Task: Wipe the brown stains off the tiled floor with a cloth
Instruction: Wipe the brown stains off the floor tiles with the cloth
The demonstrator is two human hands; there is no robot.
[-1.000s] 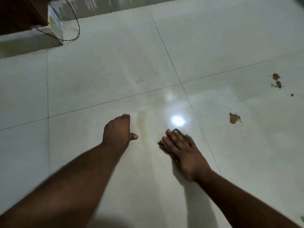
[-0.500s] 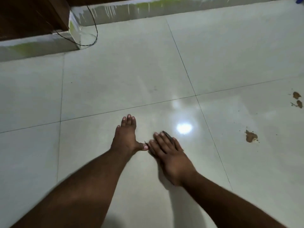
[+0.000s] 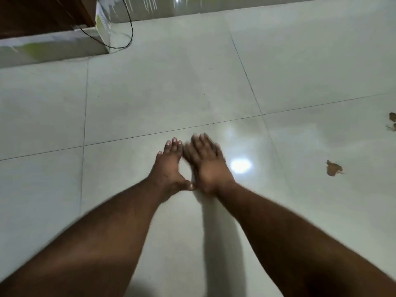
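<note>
Forearms reach in from the near edge, bare, and converge toward the middle of the tiled floor (image 3: 192,82). Nothing lies between them and the tiles, and no cloth shows anywhere in view. The left hand (image 3: 169,168) lies flat with fingers straight and together, pointing far, its thumb stretched right to touch the base of the right hand (image 3: 209,163). The right hand sits just beside it, fingers extended and slightly spread, blurred at the tips; neither grip has hold of anything. Whether the palms press the floor cannot be told. Just right of the right hand a bright light reflection (image 3: 241,166) glares on the tile. Well apart to the right sits a brown stain (image 3: 333,168), and farther off at the right edge a second stain (image 3: 392,117). At the far left, a black cable (image 3: 128,37) loops onto the floor beside a pale skirting corner (image 3: 102,26) below dark wood (image 3: 42,13).
</note>
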